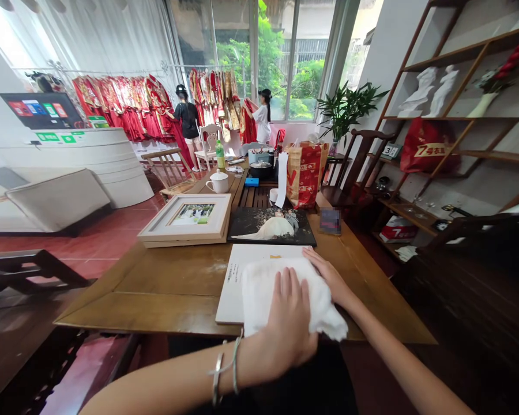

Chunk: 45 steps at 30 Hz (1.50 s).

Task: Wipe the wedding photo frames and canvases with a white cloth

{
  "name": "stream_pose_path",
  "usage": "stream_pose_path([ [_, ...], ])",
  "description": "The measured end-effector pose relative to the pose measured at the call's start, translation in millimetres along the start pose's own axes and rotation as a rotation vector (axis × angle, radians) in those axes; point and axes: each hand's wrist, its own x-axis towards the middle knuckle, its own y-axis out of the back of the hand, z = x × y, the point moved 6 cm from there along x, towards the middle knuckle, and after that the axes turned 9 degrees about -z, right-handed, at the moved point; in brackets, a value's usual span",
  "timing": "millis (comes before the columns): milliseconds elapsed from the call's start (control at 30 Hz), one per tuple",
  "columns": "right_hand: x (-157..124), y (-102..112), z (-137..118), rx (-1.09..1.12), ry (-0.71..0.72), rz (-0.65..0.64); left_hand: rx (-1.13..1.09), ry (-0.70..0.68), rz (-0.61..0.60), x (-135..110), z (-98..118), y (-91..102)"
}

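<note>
My left hand point(289, 323) lies flat, fingers stretched out, on a white cloth point(277, 288). The cloth covers the right part of a white album or board point(236, 276) at the near edge of the wooden table point(164, 282). My right hand point(328, 276) rests at the cloth's right edge, fingers extended and touching cloth and board. Bracelets ring my left wrist. Behind the board lie a dark photo panel point(270, 226) and a stack of light wooden picture frames point(188, 219).
Farther up the table stand a white teapot point(218, 181), a green bottle point(219, 154), a red paper bag point(306, 173) and a dark pot point(260, 169). Two people stand by a rack of red garments point(125, 106). Shelves point(450, 121) line the right wall; a chair point(354, 167) stands beside them.
</note>
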Motion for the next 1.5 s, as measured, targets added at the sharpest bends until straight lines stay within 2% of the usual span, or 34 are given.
stream_pose_path([
  [133, 1, 0, -7, -0.076, -0.036, 0.001, -0.002, -0.114, -0.087, -40, 14, -3.9],
  [233, 2, -1, -9, -0.107, -0.052, -0.009, 0.024, -0.04, -0.083, -47, 4, -1.9],
  [300, 2, -2, -9, -0.11, -0.049, -0.011, 0.037, 0.043, -0.057, -38, -10, 0.3],
  [400, 1, -3, -6, -0.105, -0.041, -0.005, 0.033, 0.124, 0.006, -11, -37, 2.7],
  [467, 1, -3, -4, -0.1, -0.035, -0.001, 0.007, 0.092, 0.054, 11, -53, 3.2],
  [533, 2, -3, -4, -0.091, -0.011, -0.001, -0.028, -0.001, 0.08, 30, -63, 2.6],
  [633, 2, -3, -3, -0.085, 0.015, 0.001, -0.07, -0.096, 0.09, 43, -70, 1.8],
  [733, 1, -2, -2, -0.091, -0.005, 0.009, -0.099, -0.094, 0.086, 32, -62, 1.0],
  [933, 1, -1, -6, -0.075, -0.032, 0.012, -0.127, -0.19, 0.02, -34, -15, -10.5],
  [1033, 1, -2, -7, -0.093, -0.057, 0.003, -0.159, -0.217, 0.026, -47, -10, -14.9],
  [1133, 1, -3, -5, -0.102, -0.051, 0.0, -0.166, -0.142, 0.06, -32, -28, -14.5],
  [1267, 0, -2, -2, -0.09, -0.029, 0.025, -0.161, 0.007, 0.104, 10, -66, -5.9],
  [1367, 0, -2, -1, -0.093, -0.026, 0.026, -0.193, 0.029, 0.094, 33, -85, 1.0],
  [1433, 0, -2, -1, -0.098, -0.023, 0.027, -0.213, 0.018, 0.08, 38, -90, 3.2],
  [1500, 0, -2, -1, -0.104, -0.029, 0.032, -0.228, 0.001, 0.076, 32, -88, 2.9],
])
